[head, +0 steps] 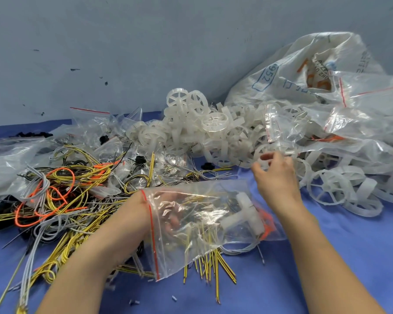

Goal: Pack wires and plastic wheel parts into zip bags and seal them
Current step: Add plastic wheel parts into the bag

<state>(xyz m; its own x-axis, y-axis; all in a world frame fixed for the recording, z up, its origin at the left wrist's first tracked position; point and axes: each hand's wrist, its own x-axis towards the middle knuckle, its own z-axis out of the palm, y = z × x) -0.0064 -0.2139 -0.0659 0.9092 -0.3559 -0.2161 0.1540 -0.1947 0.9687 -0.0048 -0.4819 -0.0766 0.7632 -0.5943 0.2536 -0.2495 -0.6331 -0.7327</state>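
A blue cloth-covered table (327,268) runs up to a scuffed grey wall, and from the head camera, the only view I have, stock lies within arm's reach, I judge so each hand can feed the bag without travelling. The clear zip bag with a red seal line (204,225) lies in front of me, mouth turned leftward, and my left hand (168,207) is pushed inside it, presumably to hold it open; through the crinkled plastic I cannot tell how its fingers lie. A white plastic wheel part (243,214) and several yellow-and-black striped wires (210,266) are already inside. My right hand (275,171) reaches to the heap of translucent white plastic wheels (213,128), fingers curled round one at its edge. The tangled pile of yellow, orange and grey wires (59,193) sits left; a large printed white sack (304,71) slumps behind
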